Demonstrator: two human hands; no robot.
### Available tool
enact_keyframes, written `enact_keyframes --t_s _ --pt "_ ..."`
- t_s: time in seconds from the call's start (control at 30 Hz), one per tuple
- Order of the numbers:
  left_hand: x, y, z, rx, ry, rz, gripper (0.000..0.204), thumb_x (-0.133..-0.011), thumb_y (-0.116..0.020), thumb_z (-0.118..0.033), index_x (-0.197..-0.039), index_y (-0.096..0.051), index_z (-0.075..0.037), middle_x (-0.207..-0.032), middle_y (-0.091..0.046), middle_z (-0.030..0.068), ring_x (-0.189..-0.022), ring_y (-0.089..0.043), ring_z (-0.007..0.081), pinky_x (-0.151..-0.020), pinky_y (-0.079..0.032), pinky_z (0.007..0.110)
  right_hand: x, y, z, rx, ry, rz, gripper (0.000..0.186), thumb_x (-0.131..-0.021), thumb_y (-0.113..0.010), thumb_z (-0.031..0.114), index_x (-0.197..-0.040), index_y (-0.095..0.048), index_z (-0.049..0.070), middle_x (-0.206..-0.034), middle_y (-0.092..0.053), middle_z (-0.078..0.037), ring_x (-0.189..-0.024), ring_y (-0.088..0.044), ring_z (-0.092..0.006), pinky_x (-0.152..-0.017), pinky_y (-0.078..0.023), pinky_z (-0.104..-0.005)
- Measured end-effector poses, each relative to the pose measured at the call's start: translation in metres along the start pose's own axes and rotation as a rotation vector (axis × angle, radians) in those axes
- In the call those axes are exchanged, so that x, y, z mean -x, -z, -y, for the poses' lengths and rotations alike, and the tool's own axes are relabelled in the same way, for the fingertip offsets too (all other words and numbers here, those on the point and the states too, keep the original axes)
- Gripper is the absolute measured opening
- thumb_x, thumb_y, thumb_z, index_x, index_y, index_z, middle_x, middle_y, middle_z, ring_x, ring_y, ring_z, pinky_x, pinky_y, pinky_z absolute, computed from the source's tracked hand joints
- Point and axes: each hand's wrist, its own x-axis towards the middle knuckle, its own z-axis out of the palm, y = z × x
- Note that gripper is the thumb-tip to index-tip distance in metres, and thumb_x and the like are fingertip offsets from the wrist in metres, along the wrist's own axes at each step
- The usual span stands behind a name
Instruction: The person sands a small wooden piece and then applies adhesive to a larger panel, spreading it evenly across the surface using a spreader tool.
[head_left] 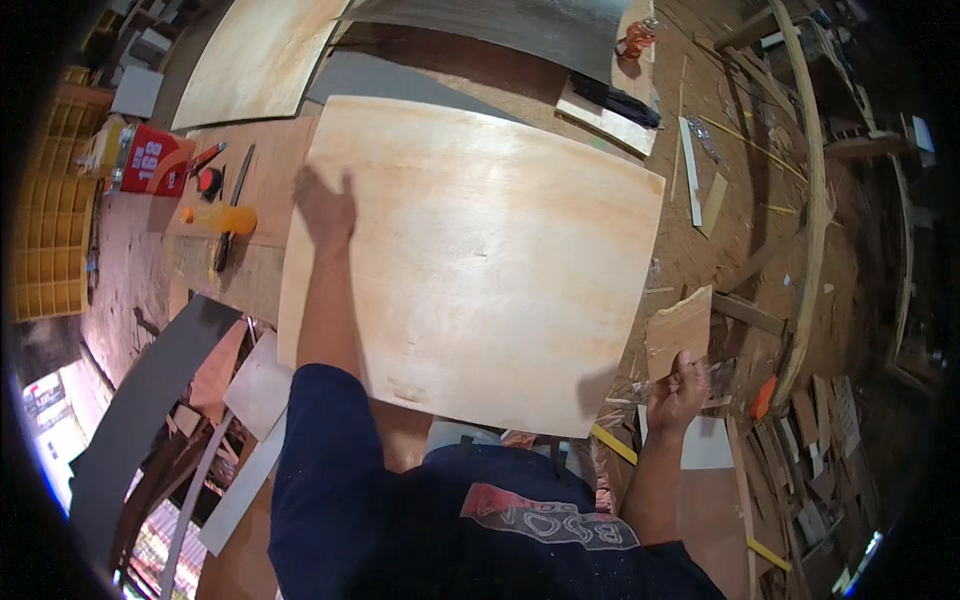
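A large pale plywood panel (480, 250) lies flat in front of me, with a small patch near its close edge. My left hand (326, 212) is at the panel's left edge, thumb apart from the fingers, slightly smeared; it is open. Beyond the panel's right edge, my right hand (678, 398) is raised with loosely bent fingers and nothing visible in them. In the picture it overlaps the lower part of a jagged wood offcut (678, 330); whether they touch is not clear.
Left of the panel lie an orange bottle (225, 218), a tape measure (209, 181) and a red box (155, 160). Farther off rest another plywood sheet (260, 60) and a dark sheet (500, 35). A wooden pole (808, 200) and scraps (820, 430) occupy the right side.
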Motion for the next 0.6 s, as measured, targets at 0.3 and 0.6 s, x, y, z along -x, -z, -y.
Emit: enact_keyframes --t_s 0.3,0.6 --pt "-0.019 -0.018 -0.121 -0.031 -0.039 0.042 0.105 -0.097 -0.051 -0.067 -0.155 -0.023 0.015 -0.164 -0.023 0.0349 -0.156 -0.017 0.0431 -0.127 -0.011 0.055 -0.004 0.068 -0.009 0.045 -0.034 -0.083 0.030 -0.103 -0.061 0.017 -0.123 -0.062 -0.005 -0.116 -0.070 -0.010 -0.108 -0.067 -0.0173 -0.096 -0.051 -0.0316" --pt "0.152 -0.028 -0.433 0.469 -0.590 0.278 0.121 -0.084 -0.064 -0.073 -0.160 -0.016 0.007 -0.169 -0.011 0.0278 -0.159 -0.006 0.0392 -0.129 -0.003 0.046 -0.028 0.127 0.021 -0.047 -0.022 -0.032 0.031 -0.103 -0.060 0.017 -0.125 -0.061 -0.005 -0.122 -0.069 -0.012 -0.115 -0.065 -0.0214 -0.103 -0.048 -0.0368"
